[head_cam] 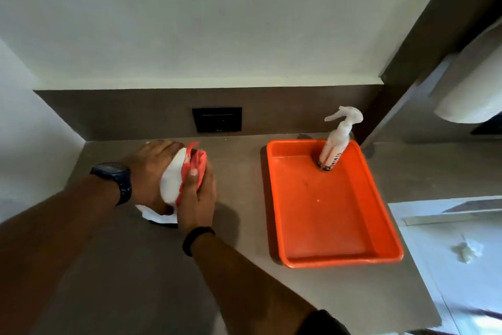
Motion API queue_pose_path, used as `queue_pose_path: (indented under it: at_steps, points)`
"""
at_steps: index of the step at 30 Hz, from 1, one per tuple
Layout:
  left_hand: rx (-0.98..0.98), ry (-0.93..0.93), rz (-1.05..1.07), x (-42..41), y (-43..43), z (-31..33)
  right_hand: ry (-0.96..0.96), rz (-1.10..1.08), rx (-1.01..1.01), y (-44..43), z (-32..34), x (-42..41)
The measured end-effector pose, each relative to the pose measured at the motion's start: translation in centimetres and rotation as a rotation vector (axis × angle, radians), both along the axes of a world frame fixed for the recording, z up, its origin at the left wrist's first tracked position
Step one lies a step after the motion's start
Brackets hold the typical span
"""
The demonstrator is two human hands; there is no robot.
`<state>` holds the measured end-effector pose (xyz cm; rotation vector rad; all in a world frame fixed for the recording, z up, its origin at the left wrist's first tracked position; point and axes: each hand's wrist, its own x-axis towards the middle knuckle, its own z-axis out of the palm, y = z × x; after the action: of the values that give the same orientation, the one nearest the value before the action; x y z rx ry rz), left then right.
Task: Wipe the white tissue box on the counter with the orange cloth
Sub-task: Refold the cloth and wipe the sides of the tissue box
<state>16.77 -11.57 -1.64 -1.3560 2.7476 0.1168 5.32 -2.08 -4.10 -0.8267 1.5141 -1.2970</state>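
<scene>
Right forearm, nearest the camera, black band at the wrist; it reaches up-left, away from the orange tray (pixel 336 239).

Right hand (pixel 197 199): left of the tray, fingers curled and pressed on the orange cloth (pixel 194 169), bunching it against the box.

White tissue box (pixel 171 180): on the tabletop (pixel 244 294), well left of the tray, mostly covered by both hands; a white corner shows below them.

Left hand (pixel 152 169): farthest from the tray, watch on the wrist, fingers spread and cupped over the box's far side, steadying it.

Spray bottle (pixel 335 144): upright in the tray's back corner.

Step in hand, as judged: wiping the box's tray-side face. Done well, the left hand keeps the light box braced while the cloth travels in full strokes, then the grip shifts so covered faces get reached.

Room: bare tabletop lies between box and tray and toward the camera. Beyond the box a wall closes in, as does the dark backsplash with its black panel (pixel 217 119).
</scene>
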Motion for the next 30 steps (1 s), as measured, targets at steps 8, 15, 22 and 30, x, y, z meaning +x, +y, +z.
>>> queue_pose_path:
  at_steps: [8,15,22,30]
  points:
    - [0.059,-0.106,0.036,-0.1,0.0,0.7,-0.044,-0.002,0.036,0.1,0.9,-0.2]
    - [0.090,-0.022,0.117,-0.3,0.0,0.6,-0.144,-0.044,0.276,-1.7,0.4,-0.3]
    - [0.106,-0.030,0.168,-0.2,0.0,0.4,-0.149,-0.037,0.231,-1.8,0.1,-0.3]
    - [0.071,-0.072,0.093,-0.1,-0.3,0.7,-0.137,-0.085,0.129,-1.3,0.9,0.1]
